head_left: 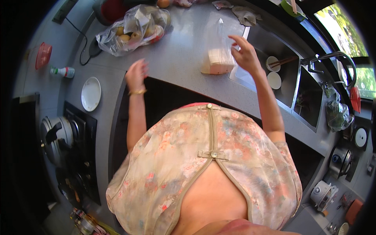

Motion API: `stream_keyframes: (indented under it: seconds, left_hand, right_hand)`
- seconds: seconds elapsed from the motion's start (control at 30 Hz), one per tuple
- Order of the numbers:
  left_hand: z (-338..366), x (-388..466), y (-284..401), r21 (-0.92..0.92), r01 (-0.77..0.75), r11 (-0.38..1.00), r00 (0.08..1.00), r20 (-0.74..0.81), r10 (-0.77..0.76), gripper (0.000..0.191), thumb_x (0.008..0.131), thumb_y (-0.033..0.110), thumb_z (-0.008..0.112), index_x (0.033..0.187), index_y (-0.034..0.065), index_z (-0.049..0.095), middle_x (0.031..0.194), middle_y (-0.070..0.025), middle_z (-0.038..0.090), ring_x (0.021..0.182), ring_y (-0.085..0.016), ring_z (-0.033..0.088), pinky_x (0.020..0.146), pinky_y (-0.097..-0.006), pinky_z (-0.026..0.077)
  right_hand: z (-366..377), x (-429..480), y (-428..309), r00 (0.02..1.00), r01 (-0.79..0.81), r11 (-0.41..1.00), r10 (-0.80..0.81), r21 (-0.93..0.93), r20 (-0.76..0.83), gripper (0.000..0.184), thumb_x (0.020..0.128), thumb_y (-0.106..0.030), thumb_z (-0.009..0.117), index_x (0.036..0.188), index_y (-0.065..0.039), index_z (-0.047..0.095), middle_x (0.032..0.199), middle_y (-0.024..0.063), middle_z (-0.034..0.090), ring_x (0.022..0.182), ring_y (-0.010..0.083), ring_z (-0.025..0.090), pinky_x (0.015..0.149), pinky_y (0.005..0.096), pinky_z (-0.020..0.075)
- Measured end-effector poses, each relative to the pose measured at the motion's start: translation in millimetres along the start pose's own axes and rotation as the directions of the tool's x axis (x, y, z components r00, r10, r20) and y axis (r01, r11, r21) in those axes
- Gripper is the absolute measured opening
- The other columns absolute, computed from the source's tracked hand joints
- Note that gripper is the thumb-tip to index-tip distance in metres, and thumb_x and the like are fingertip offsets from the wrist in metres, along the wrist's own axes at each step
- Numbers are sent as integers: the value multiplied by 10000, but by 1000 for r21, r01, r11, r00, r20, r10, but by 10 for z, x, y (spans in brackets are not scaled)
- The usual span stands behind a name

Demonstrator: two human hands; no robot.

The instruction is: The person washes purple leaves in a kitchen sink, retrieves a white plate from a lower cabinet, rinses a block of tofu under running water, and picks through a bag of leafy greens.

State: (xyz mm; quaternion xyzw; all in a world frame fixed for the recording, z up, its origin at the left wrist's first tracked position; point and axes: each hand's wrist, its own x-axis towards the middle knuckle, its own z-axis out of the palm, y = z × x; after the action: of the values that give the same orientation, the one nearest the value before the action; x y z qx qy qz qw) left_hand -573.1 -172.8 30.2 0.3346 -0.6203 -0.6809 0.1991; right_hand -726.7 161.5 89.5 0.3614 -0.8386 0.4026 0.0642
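Observation:
My left hand, with a gold-toned bracelet at the wrist, is raised over the counter's front edge with its fingers loosely curled. Nothing shows in it, though its palm side is partly hidden. My right hand hovers beside a clear plastic bag with a pale block-shaped item in it, near the sink's left rim. Its fingers are apart and hold nothing; whether they touch the bag cannot be told. A clear plastic bag of round yellow-brown fruit lies at the back left of the grey counter.
Right of the bag is a steel sink with bowls, chopsticks and a curved faucet. To the left stand a white plate, a small bottle and a pressure cooker on the stove. A crumpled cloth lies behind.

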Motion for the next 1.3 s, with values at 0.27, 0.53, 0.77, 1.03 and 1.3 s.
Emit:
stream_keyframes:
  seconds: [0.27,0.53,0.77,1.03,1.3]
  left_hand:
    - [1910,-395,423,147,-533,833,758,521,393,365,817,270,605,1095,40,548,955,-50,597,688,-89,560,549,-198,446]
    - [1961,-501,339,198,-554,809,755,528,388,253,798,250,630,852,3,636,670,-3,575,618,-59,493,553,-211,418]
    - [1377,-588,140,190,-253,948,948,244,204,164,802,159,591,845,8,638,680,-2,597,511,-34,457,466,-176,380]
    - [1045,-670,-235,120,-230,966,923,343,177,282,789,109,598,1049,2,576,1017,-83,584,782,-103,543,709,-224,449]
    - [1507,-468,503,329,-874,358,473,746,468,502,711,204,671,1152,30,506,1166,-179,507,1055,-294,499,872,-345,412]
  right_hand:
    - [69,341,369,958,54,973,-113,225,262,403,768,-113,559,1161,-83,474,987,99,560,838,217,519,778,310,443]
    - [-113,224,424,953,-61,955,-31,291,301,236,779,-220,592,767,16,589,665,45,522,627,117,485,578,260,415]
    - [-443,-264,906,910,-401,704,382,586,163,155,770,-161,556,760,-18,617,679,9,558,642,91,507,581,217,418]
    - [-503,-784,1097,779,-621,619,556,481,290,181,801,-103,555,968,-39,585,838,4,596,711,71,533,602,218,436]
    - [-535,-56,-52,881,472,870,-470,-140,50,299,643,-18,594,940,-37,558,938,95,587,867,243,563,767,349,429]
